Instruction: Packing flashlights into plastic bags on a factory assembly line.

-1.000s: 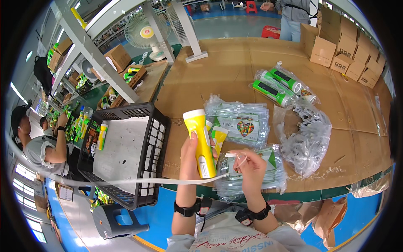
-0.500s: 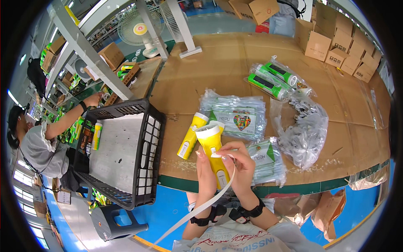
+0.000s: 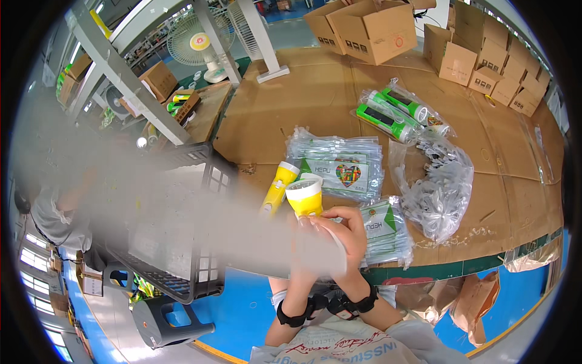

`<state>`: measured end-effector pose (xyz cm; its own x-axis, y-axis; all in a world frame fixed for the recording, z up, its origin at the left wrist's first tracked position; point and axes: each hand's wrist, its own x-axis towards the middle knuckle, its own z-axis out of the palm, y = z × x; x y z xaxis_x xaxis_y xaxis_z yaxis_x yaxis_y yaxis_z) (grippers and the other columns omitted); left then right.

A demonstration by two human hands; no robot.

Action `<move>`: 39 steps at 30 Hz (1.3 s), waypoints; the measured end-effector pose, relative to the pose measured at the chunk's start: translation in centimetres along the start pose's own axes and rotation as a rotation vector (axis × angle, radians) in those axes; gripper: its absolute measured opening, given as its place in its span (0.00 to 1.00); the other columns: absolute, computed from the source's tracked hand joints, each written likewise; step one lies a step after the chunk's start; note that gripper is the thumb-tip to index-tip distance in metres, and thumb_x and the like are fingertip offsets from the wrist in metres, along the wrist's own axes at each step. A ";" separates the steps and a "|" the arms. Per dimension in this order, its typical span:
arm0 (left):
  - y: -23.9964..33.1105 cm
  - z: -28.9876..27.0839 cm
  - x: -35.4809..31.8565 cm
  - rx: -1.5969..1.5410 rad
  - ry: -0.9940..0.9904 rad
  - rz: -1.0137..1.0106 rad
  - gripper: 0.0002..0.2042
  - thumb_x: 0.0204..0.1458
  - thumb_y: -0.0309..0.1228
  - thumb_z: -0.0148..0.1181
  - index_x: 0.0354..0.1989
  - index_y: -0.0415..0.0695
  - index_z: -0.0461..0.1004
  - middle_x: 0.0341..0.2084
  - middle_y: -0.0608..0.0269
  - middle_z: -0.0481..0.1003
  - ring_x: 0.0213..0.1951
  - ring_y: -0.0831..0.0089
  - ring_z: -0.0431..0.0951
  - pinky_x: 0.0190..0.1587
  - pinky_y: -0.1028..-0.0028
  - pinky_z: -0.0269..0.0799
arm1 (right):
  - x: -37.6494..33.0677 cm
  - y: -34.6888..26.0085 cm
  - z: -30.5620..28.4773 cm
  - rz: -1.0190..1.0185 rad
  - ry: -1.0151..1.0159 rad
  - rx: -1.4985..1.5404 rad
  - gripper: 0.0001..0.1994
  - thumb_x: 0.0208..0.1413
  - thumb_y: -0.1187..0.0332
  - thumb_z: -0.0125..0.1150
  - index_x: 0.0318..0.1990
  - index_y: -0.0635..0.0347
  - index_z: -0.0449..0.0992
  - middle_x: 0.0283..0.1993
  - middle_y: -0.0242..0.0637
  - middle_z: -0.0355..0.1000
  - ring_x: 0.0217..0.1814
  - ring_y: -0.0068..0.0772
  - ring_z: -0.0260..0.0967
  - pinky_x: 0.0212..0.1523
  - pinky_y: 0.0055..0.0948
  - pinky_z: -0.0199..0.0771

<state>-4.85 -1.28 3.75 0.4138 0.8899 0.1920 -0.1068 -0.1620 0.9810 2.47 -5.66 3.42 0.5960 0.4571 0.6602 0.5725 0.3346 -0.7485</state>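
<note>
Your left hand [image 3: 305, 246] is closed around a yellow flashlight [image 3: 305, 203] below its wide white-rimmed head, which points up and tilts a little away from you; the exact set of those fingers is veiled by blur. Your right hand [image 3: 350, 233] meets it from the other side, its fingers curled in and pinching a pale strap [image 3: 242, 233] close against the flashlight's body. From your fingers the strap streaks away as a broad, smeared band, passing in front of your left hand and out to its left. Just beyond your left hand a second yellow flashlight [image 3: 280, 183] lies slanted on the cardboard-covered bench [image 3: 267, 109], and the white rim of another shows right behind the one you grip. Past both hands sits a stack of clear packs [image 3: 339, 162] bearing a heart picture, while another pile of packs [image 3: 386, 233] with green corners lies just right of your right hand. Farther right of that hand is a clear bag [image 3: 441, 197] of whitish pieces, with bagged green flashlights [image 3: 388, 121] beyond it. Well to the left of your left hand, partly behind the blur, stands a black crate [image 3: 213, 159]. Far ahead of your hands, at the bench's other edge, an open carton [image 3: 373, 36] is tipped over.
</note>
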 end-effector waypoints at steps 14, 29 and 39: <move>-0.2 0.3 0.4 0.161 0.076 0.001 0.16 0.67 0.39 0.37 0.47 0.37 0.62 0.36 0.58 0.68 0.38 0.74 0.67 0.41 0.73 0.65 | 1.0 1.3 -0.7 0.247 0.042 -0.043 0.07 0.48 0.77 0.63 0.37 0.64 0.76 0.35 0.36 0.70 0.31 0.26 0.68 0.26 0.22 0.63; -1.2 0.1 0.2 0.072 0.106 0.040 0.12 0.66 0.33 0.40 0.47 0.37 0.64 0.34 0.59 0.72 0.34 0.76 0.71 0.37 0.75 0.68 | 0.7 1.4 -0.2 0.254 0.006 0.009 0.06 0.51 0.76 0.60 0.27 0.62 0.69 0.24 0.33 0.65 0.22 0.24 0.64 0.21 0.23 0.58; 0.1 -1.2 0.6 -0.348 -0.048 -0.268 0.12 0.64 0.34 0.41 0.47 0.38 0.62 0.26 0.56 0.72 0.22 0.71 0.73 0.26 0.72 0.72 | 1.7 2.5 -1.4 0.208 -0.036 -0.092 0.06 0.49 0.78 0.60 0.25 0.64 0.68 0.25 0.35 0.65 0.22 0.27 0.63 0.22 0.24 0.61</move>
<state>-5.75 -0.26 3.93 0.5090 0.8588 -0.0590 -0.2849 0.2327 0.9299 5.72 -5.21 2.72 0.6869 0.5385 0.4880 0.4894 0.1536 -0.8584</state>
